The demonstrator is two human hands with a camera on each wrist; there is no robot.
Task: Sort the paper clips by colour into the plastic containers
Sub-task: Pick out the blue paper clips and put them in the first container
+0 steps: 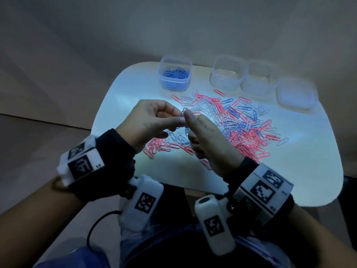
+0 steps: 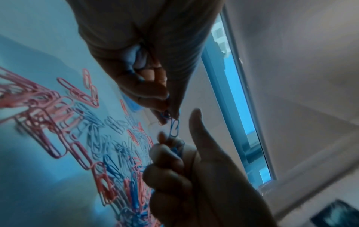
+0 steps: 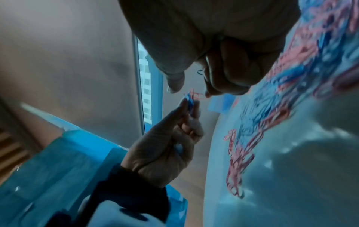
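**Hands meet over the clip pile, blue clips in both**

Hands are raised above the near-left part of the white counter, fingertips nearly touching. The left hand has its grip narrow, thumb and forefinger pinching blue paper clips, one of which dangles from the fingertips. The right hand has its fingers curled round a small bunch of blue clips, its thumb standing straight up.

The mixed pile of paper clips, pink, blue and white, is spread over the middle of the counter, reaching from under the hands toward the right edge. Along the far edge stands a row of plastic containers: the leftmost container holds only blue clips, and three clear containers sit to its right; their contents cannot be made out.
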